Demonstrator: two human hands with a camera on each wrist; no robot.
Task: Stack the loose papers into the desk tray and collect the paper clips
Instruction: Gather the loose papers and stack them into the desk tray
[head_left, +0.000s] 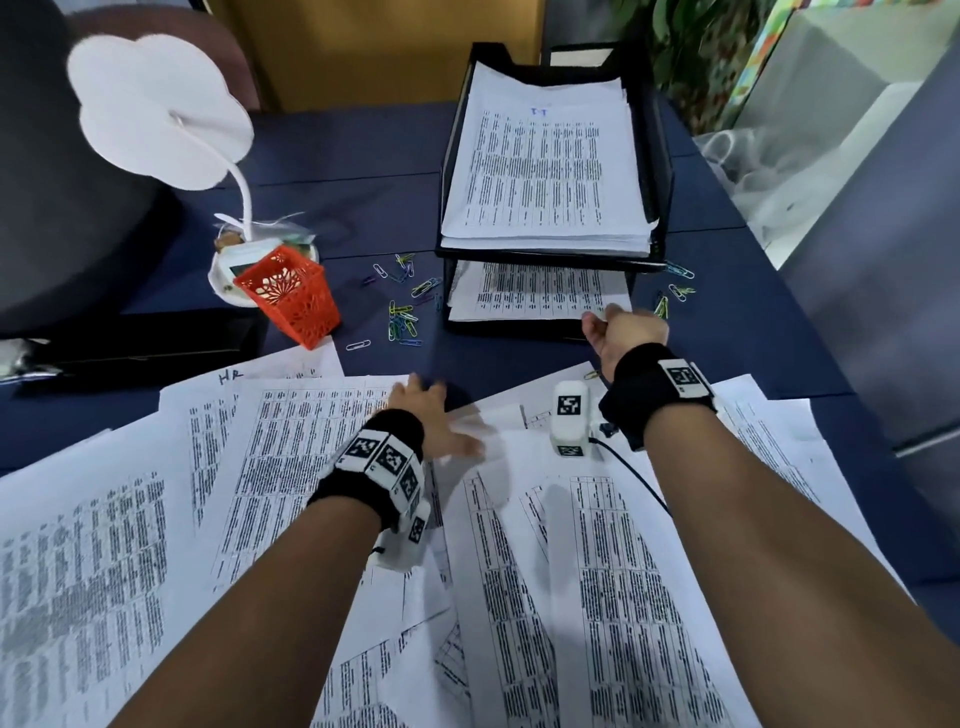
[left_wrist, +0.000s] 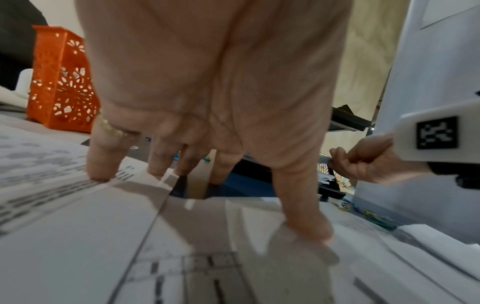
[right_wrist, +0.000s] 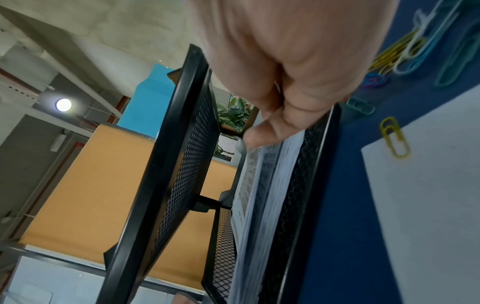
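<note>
A black two-tier desk tray (head_left: 661, 156) stands at the back right, with a paper stack (head_left: 545, 156) on its upper tier. My right hand (head_left: 623, 332) is at the lower tier's front right corner. Its thumb (right_wrist: 259, 135) lies on the lower paper stack (right_wrist: 262, 185) with the fingers curled at the stack's edge, pinching it. My left hand (head_left: 436, 415) presses spread, straight fingers (left_wrist: 98, 164) onto the loose papers (head_left: 597, 571) covering the near desk. Several coloured paper clips (head_left: 405, 312) lie left of the tray, more paper clips (head_left: 675, 288) to its right, and a yellow clip (right_wrist: 394, 137) sits on a sheet.
An orange mesh basket (head_left: 291, 296) stands tilted left of the clips, beside a white desk lamp (head_left: 156, 109). A flat black object (head_left: 145, 343) lies at the left edge. The blue desk (head_left: 363, 156) ends close to the tray's right side, with a plant (head_left: 696, 47) behind.
</note>
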